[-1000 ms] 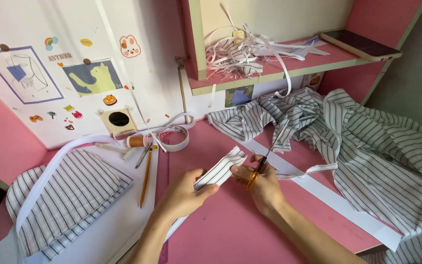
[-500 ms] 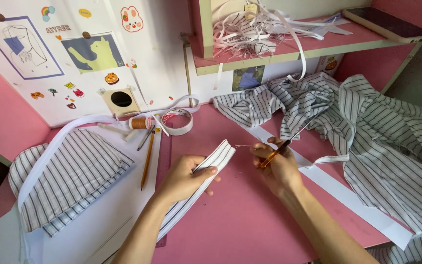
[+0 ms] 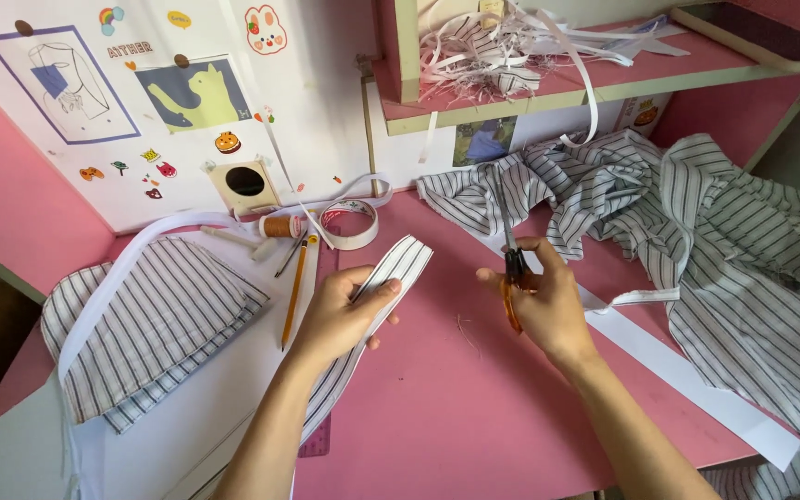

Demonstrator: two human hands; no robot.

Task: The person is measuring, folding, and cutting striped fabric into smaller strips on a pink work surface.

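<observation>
pink desk worktop (image 3: 437,417), near its middle: left hand (image 3: 340,315) pinching a long folded grey-striped fabric strip (image 3: 372,306), right hand (image 3: 543,306) closed around orange-handled scissors (image 3: 511,278), blades pointing toward the back edge.

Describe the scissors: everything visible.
The scissors have orange handles and slim metal blades that look closed. The right hand grips them with fingers around the handles, blades pointing up and away toward the striped cloth. They are held above the pink desk, apart from the striped strip in the left hand.
</observation>
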